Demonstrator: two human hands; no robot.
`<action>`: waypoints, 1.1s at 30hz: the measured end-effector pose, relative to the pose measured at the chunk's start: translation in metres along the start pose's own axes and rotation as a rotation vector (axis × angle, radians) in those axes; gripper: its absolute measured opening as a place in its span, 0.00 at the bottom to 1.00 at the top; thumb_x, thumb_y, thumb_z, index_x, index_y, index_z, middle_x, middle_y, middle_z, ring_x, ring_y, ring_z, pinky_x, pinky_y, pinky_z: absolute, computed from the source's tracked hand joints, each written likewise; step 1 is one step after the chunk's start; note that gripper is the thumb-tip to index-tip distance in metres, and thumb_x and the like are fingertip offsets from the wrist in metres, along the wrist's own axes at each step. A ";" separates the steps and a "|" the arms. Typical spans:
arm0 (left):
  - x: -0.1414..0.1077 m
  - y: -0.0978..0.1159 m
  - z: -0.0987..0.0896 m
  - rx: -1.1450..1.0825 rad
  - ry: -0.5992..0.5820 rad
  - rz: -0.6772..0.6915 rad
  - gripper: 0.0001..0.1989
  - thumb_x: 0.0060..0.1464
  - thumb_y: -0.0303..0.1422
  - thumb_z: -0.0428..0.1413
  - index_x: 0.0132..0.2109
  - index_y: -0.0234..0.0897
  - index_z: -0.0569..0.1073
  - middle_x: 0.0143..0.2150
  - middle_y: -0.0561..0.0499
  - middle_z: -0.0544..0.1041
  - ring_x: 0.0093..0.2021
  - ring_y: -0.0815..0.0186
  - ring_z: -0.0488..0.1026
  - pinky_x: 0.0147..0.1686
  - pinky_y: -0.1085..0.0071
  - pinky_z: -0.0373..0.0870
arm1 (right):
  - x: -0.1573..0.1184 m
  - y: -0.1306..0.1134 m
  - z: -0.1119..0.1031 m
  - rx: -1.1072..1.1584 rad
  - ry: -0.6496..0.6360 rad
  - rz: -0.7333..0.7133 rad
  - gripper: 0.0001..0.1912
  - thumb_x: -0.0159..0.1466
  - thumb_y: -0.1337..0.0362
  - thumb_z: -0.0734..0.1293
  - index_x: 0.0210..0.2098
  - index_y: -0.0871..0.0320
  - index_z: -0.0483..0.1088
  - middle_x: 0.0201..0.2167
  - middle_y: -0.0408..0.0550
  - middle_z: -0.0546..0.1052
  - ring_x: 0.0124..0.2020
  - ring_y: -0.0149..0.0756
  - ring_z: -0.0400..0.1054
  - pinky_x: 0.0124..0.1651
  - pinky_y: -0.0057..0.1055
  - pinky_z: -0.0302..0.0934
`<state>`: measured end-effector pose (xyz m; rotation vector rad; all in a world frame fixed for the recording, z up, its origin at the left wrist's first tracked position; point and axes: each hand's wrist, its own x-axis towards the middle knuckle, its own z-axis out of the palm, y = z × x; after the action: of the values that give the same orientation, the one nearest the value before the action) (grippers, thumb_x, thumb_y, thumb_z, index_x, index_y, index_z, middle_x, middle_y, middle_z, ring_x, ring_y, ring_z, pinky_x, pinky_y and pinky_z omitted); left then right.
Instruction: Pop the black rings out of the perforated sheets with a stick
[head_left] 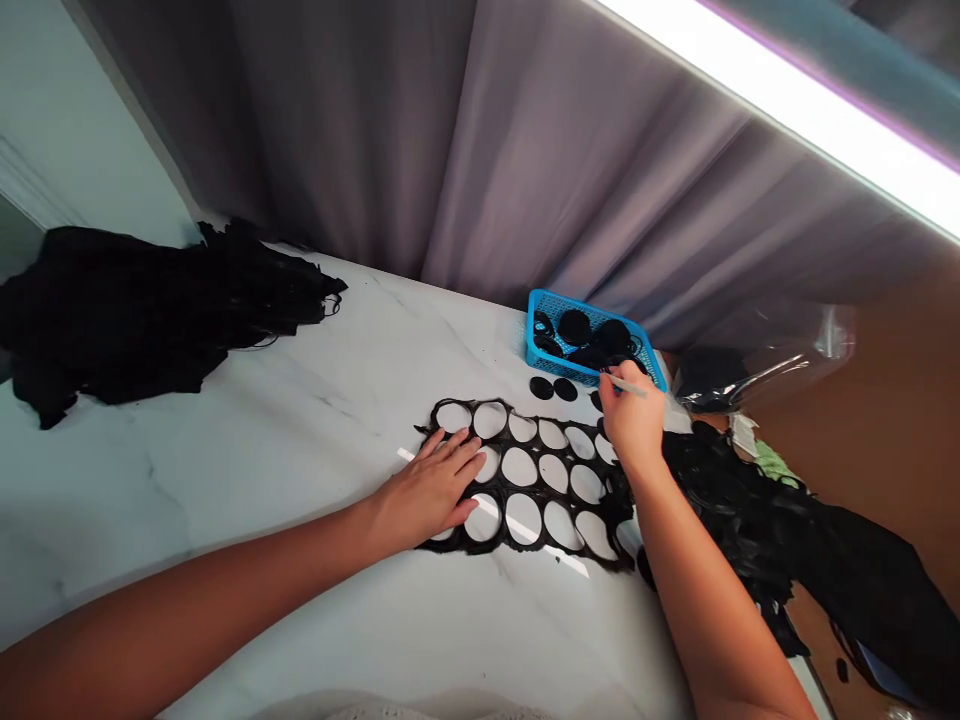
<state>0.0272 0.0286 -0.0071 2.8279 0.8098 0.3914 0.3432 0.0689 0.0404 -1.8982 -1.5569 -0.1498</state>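
A black fabric sheet with rows of round holes [536, 490] lies flat on the white marbled table [360, 620]. My left hand [435, 487] rests on its left part, fingers spread and holding nothing. Pinched in my right hand [634, 415] is a slim pale tool that looks like tweezers [628, 386]. That hand is at the front edge of a blue plastic basket [536, 355] containing several black discs [575, 326]. Two more black discs [553, 388] lie side by side on the table between basket and sheet. Another disc is partly hidden by my right hand.
At the far left lies a pile of black fabric [142, 315]. To the right, beyond my forearm, is a heap of black cut scraps [720, 500]. A clear plastic bag [795, 350] sits behind it. A grey curtain [360, 130] hangs along the table's back edge.
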 end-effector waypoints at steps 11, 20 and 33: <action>-0.018 0.010 -0.014 0.016 0.016 0.037 0.24 0.65 0.40 0.51 0.63 0.31 0.63 0.64 0.38 0.67 0.66 0.53 0.62 0.65 0.56 0.55 | -0.067 -0.071 0.010 1.072 -0.734 0.400 0.18 0.55 0.52 0.73 0.27 0.55 0.62 0.37 0.47 0.74 0.37 0.38 0.73 0.30 0.30 0.65; -0.036 0.007 -0.007 0.107 -0.036 -0.030 0.30 0.64 0.48 0.52 0.67 0.38 0.61 0.70 0.44 0.59 0.70 0.44 0.51 0.65 0.46 0.51 | -0.102 -0.084 0.006 0.741 -0.816 0.082 0.13 0.64 0.57 0.66 0.27 0.55 0.62 0.27 0.41 0.70 0.30 0.33 0.63 0.34 0.30 0.58; -0.036 0.014 -0.014 0.097 0.008 0.008 0.30 0.63 0.47 0.54 0.65 0.36 0.63 0.67 0.40 0.64 0.68 0.47 0.56 0.67 0.51 0.48 | -0.109 -0.090 0.010 0.602 -0.716 -0.113 0.10 0.66 0.64 0.64 0.28 0.55 0.60 0.32 0.44 0.73 0.33 0.35 0.66 0.37 0.31 0.59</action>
<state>0.0011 -0.0013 0.0021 2.9218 0.8415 0.3738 0.2282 -0.0107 0.0176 -1.4290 -1.8660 0.9412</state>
